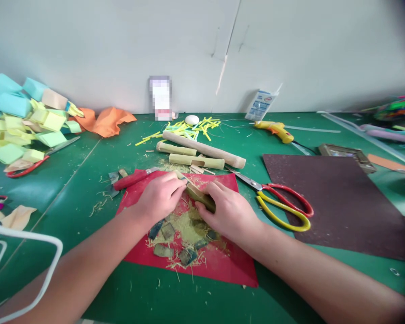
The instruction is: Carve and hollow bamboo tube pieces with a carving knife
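A short piece of split bamboo (196,192) is held at a slant above a red sheet (236,270). My right hand (229,209) wraps round its near end. My left hand (164,194) is closed at its far end, fingers pressed together. A small dark edge shows at the left fingertips; I cannot make out whether it is sandpaper. Below the hands, pale dust, shavings and several worn dark squares like sandpaper (164,250) lie on the sheet. Beside my left hand lies a red-handled knife (131,180). Scissors (283,202) with red and yellow handles rest right of my right hand.
Behind the sheet lie two cut bamboo tubes (196,161) and a longer wooden rod (205,148). Farther back are yellow strips (207,128) and a yellow glue gun (273,130). A dark brown board (324,202) lies right; folded papers (23,121) pile up left. A white frame (56,252) crosses lower left.
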`<state>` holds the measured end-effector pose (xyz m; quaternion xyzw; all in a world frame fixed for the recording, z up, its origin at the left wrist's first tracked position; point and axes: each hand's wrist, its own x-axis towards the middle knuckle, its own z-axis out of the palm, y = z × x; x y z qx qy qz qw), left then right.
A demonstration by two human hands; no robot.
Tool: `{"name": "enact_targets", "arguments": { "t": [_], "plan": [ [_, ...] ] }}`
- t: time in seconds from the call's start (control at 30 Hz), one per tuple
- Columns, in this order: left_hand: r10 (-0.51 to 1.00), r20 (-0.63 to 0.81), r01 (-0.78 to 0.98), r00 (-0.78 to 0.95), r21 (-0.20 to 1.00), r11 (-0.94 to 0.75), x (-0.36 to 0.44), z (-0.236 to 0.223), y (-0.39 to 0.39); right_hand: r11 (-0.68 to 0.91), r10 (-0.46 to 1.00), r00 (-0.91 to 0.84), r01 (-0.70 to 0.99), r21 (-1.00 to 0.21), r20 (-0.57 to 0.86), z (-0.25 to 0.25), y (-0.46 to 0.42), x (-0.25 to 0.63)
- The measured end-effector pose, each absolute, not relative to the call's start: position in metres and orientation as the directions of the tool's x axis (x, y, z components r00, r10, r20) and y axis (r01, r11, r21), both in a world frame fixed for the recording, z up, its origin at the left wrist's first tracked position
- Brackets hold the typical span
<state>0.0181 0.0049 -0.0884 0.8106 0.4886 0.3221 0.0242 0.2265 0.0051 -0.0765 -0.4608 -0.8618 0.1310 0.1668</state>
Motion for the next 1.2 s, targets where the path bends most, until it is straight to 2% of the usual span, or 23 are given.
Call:
{"name": "enact_targets", "arguments": {
  "t": [0.13, 0.27, 0.37, 0.47, 0.8, 0.93, 1.07, 1.2],
  "plan": [
    [0.820, 0.511, 0.800, 0.259, 0.362, -0.478, 0.0186, -0.0885, 0.0065, 0.531, 0.845, -0.513, 0.767, -0.361, 0.153, -0.0774, 0.0056, 0.2260],
    [0.810, 0.494, 0.781, 0.317, 0.349, -0.518, 0.0218, -0.0885, 0.0061, 0.533, 0.844, -0.514, 0.772, -0.346, 0.153, -0.0793, 0.0064, 0.2260],
    [0.813, 0.517, 0.806, 0.266, 0.343, -0.482, 0.0213, -0.0888, 0.0061, 0.528, 0.847, -0.507, 0.772, -0.355, 0.158, -0.0789, 0.0056, 0.2259],
    [0.803, 0.507, 0.784, 0.313, 0.340, -0.520, 0.0197, -0.0893, 0.0060, 0.537, 0.841, -0.518, 0.759, -0.368, 0.158, -0.0770, 0.0048, 0.2257],
    [0.821, 0.505, 0.787, 0.265, 0.379, -0.487, 0.0178, -0.0894, 0.0061, 0.528, 0.846, -0.511, 0.766, -0.366, 0.151, -0.0772, 0.0048, 0.2263],
    [0.805, 0.490, 0.751, 0.335, 0.377, -0.542, 0.0165, -0.0899, 0.0072, 0.533, 0.844, -0.512, 0.768, -0.356, 0.160, -0.0766, 0.0048, 0.2266],
    [0.811, 0.517, 0.762, 0.276, 0.397, -0.512, 0.0168, -0.0897, 0.0078, 0.519, 0.853, -0.502, 0.780, -0.349, 0.146, -0.0759, 0.0051, 0.2274],
    [0.800, 0.501, 0.731, 0.330, 0.400, -0.552, 0.0184, -0.0886, 0.0071, 0.527, 0.847, -0.513, 0.773, -0.353, 0.140, -0.0751, 0.0047, 0.2280]
  ]
}}
